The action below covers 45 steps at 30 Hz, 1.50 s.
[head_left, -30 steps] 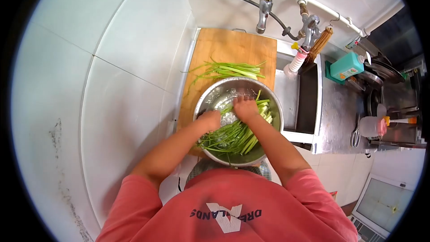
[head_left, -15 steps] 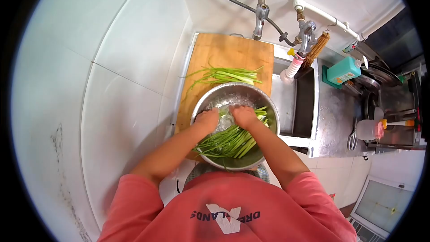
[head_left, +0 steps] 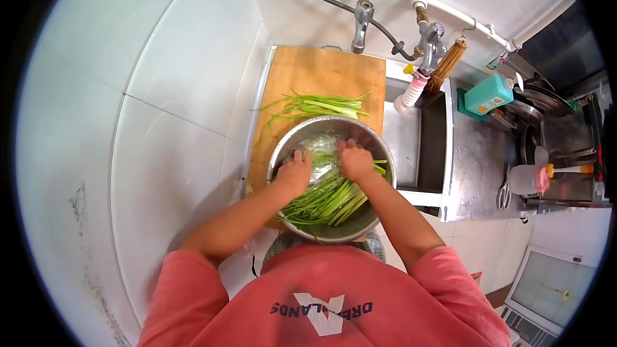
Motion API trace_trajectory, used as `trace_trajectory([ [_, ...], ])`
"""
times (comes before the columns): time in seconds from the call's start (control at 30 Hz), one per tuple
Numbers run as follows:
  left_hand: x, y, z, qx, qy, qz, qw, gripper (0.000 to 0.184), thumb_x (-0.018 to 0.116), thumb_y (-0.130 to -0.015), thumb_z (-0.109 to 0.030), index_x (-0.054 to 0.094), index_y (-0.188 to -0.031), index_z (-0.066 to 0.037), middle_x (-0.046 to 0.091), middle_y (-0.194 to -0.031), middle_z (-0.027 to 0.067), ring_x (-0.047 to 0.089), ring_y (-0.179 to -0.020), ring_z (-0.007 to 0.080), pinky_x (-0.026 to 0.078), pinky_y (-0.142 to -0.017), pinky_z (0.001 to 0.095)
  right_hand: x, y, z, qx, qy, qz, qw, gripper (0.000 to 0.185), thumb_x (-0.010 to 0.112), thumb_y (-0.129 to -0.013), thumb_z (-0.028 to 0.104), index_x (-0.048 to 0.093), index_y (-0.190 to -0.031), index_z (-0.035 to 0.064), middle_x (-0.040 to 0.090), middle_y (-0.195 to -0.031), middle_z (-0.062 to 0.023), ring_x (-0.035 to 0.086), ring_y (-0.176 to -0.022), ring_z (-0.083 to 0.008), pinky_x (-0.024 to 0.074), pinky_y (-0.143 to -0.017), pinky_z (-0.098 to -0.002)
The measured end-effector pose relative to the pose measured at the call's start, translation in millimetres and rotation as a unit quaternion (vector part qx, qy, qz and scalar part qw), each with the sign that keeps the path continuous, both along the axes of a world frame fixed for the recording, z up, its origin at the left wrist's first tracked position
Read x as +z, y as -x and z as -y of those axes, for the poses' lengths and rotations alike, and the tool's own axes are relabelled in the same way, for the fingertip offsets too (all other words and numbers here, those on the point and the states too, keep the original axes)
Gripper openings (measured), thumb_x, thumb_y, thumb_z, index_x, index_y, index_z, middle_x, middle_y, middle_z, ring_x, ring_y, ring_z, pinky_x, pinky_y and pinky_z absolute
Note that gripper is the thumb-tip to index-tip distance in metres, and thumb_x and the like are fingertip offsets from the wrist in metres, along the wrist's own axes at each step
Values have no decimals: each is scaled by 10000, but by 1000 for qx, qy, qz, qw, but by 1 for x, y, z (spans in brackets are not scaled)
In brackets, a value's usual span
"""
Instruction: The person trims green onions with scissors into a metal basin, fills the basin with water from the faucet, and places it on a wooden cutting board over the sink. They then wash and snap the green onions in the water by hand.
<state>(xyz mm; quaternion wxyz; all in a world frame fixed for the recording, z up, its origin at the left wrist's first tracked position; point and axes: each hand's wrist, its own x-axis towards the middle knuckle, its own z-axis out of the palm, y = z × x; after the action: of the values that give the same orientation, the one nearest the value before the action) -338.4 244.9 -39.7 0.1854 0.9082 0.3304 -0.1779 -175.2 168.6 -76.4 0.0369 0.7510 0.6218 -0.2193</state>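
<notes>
A round metal basin (head_left: 277,154) holds water and many long green vegetable stalks (head_left: 340,200). My left hand (head_left: 294,173) is inside the basin on its left, the fingers slightly bent and apart at the water. Opposite it, my right hand (head_left: 355,160) has its fingers curled over some of the stalks, which show on both sides of it. Splashing water and green strands lie between the hands; the fingertips are partly hidden. Another bundle of pale green stalks (head_left: 328,104) lies on the wooden board (head_left: 321,67) behind the basin.
The basin stands on the board over a sink (head_left: 403,135). Above are a faucet (head_left: 362,26) and a second tap with a pink-and-white spout (head_left: 411,92). A brush (head_left: 448,65) hangs beside it. A teal pump bottle (head_left: 490,95) and scissors (head_left: 504,194) are on the right counter.
Both hands have loosened a little, their fingers less tightly curled. The right hand has risen slightly, and the stalks have shifted in the water. The whole view has moved slightly.
</notes>
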Motion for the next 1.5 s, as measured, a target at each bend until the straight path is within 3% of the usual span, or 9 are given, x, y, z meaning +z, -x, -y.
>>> trace_trajectory([
  [0.07, 22, -3, -2, -1, 10, 6, 1000, 458, 491, -733, -10, 371, -1175, -11, 431, -1095, 197, 473, -1006, 335, 408, -824, 413, 9, -8, 3, -109, -114, -14, 987, 533, 620, -635, 85, 378, -1110, 82, 570, -958, -160, 577, -898, -327, 487, -748, -397],
  [0.23, 46, -11, -3, -106, -157, 132, 973, 444, 579, -666, -11, 460, -1093, -23, 416, -1192, 178, 405, -1076, 324, 318, -912, 469, 31, -13, 9, -169, -25, -14, 985, 502, 641, -612, 69, 399, -1052, 77, 579, -924, -168, 566, -899, -328, 480, -763, -400],
  [0.4, -21, -18, -3, -107, -98, 254, 956, 251, 551, -689, -57, 547, -940, -36, 502, -1058, 104, 448, -991, 245, 347, -816, 415, 7, -6, 7, -4, -121, -28, 992, 389, 615, -609, 62, 493, -978, 84, 607, -782, -150, 577, -868, -308, 476, -738, -401],
  [0.53, -45, -24, -2, -92, -170, -7, 981, 129, 480, -773, -155, 565, -841, -86, 529, -914, 74, 461, -911, 209, 350, -732, 347, -5, 3, 7, -111, -250, -16, 962, 236, 598, -641, 95, 528, -865, 74, 614, -794, -142, 577, -840, -287, 476, -698, -384],
  [0.93, -61, -32, -22, -157, -251, 90, 951, 175, 487, -793, -200, 558, -897, -79, 551, -807, 71, 488, -821, 214, 340, -720, 345, 3, 1, 17, -187, -263, -103, 941, 326, 645, -641, 106, 544, -949, 62, 562, -924, -111, 488, -981, -300, 427, -825, -370],
  [1.07, -39, -55, -2, -202, -280, 178, 922, 151, 489, -792, -210, 533, -866, -87, 492, -824, 56, 460, -839, 206, 344, -716, 343, -16, -6, 18, -182, -126, -61, 973, 326, 654, -641, 81, 534, -943, 52, 552, -919, -154, 547, -879, -336, 451, -742, -411],
  [1.33, -54, -59, -9, -126, -166, 115, 971, 211, 514, -790, -263, 511, -929, -104, 489, -858, 59, 467, -838, 200, 365, -710, 334, -8, -5, 25, -286, -187, -72, 937, 389, 663, -606, 53, 482, -950, 36, 558, -926, -190, 559, -829, -356, 459, -713, -426],
  [1.4, -51, -62, -13, -348, -242, 211, 881, 318, 548, -775, -324, 499, -980, -85, 496, -856, 64, 475, -852, 197, 371, -723, 334, -10, -14, 28, -244, -157, -113, 950, 421, 661, -610, 52, 475, -988, 40, 539, -980, -193, 550, -864, -352, 457, -718, -423],
  [1.5, -29, -71, -23, -264, -196, 267, 906, 403, 592, -737, -352, 491, -1002, -64, 501, -843, 63, 478, -870, 201, 374, -744, 335, -2, -10, 29, -244, -209, -110, 940, 368, 600, -626, -5, 455, -962, 38, 531, -972, -200, 568, -844, -338, 479, -683, -416],
])
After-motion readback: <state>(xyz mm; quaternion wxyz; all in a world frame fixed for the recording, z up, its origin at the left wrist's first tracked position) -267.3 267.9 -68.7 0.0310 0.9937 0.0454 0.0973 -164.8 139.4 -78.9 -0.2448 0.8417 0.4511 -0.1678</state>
